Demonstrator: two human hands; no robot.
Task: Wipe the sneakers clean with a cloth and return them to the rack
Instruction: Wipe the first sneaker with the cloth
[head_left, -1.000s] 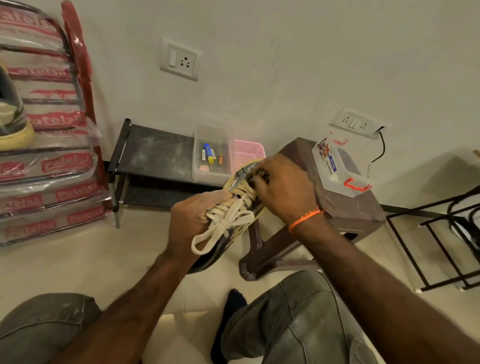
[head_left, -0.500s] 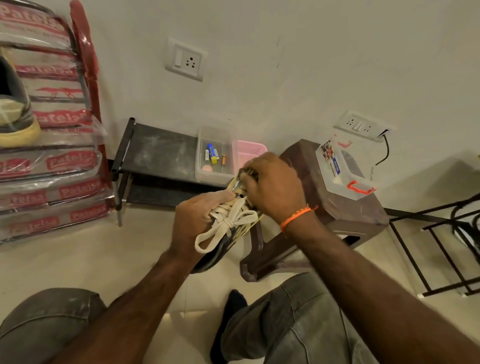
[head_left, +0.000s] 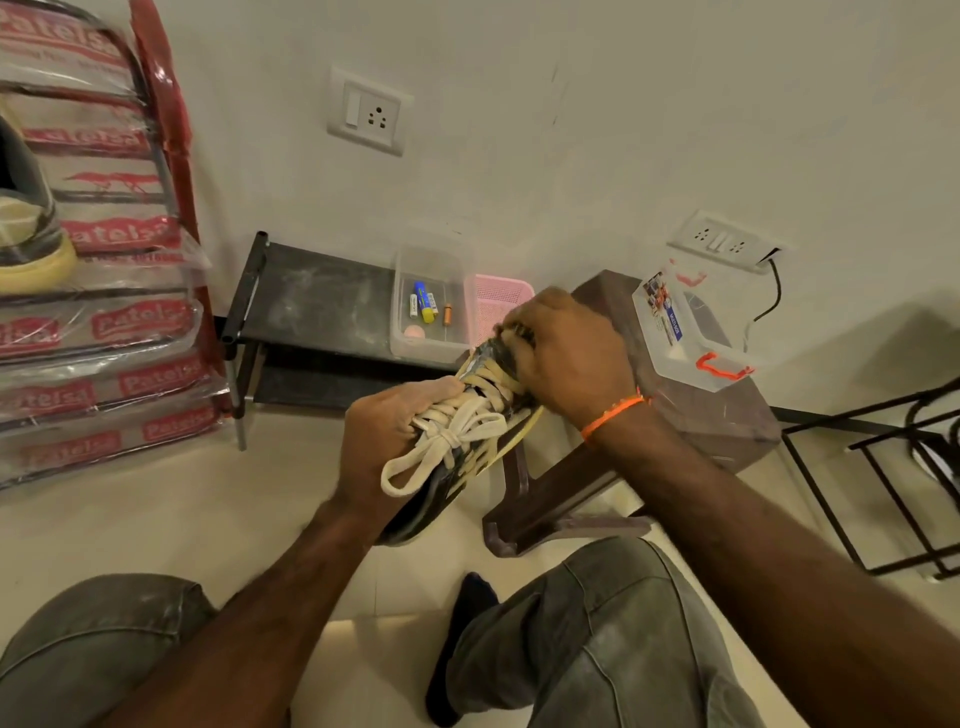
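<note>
A dark sneaker (head_left: 435, 493) with cream laces is held in the air above the floor, toe pointing away from me. My left hand (head_left: 392, 436) grips it from the left at the laces. My right hand (head_left: 569, 353) is curled over the toe and presses a cloth (head_left: 511, 332) there, of which only a small pale bit shows under the fingers. A second sneaker (head_left: 26, 228) sits on the plastic-wrapped rack (head_left: 109, 322) at the far left.
A brown plastic stool (head_left: 691, 415) carrying a clear box (head_left: 691, 332) stands right behind the sneaker. A low black shelf (head_left: 311, 306) holds a clear tub (head_left: 431, 312) and a pink basket (head_left: 501, 304). A black metal frame (head_left: 883, 467) is at right. My knees are below.
My right hand has slid a little back and forth over the sneaker's toe. My left hand keeps the same grip, and the sneaker has hardly moved.
</note>
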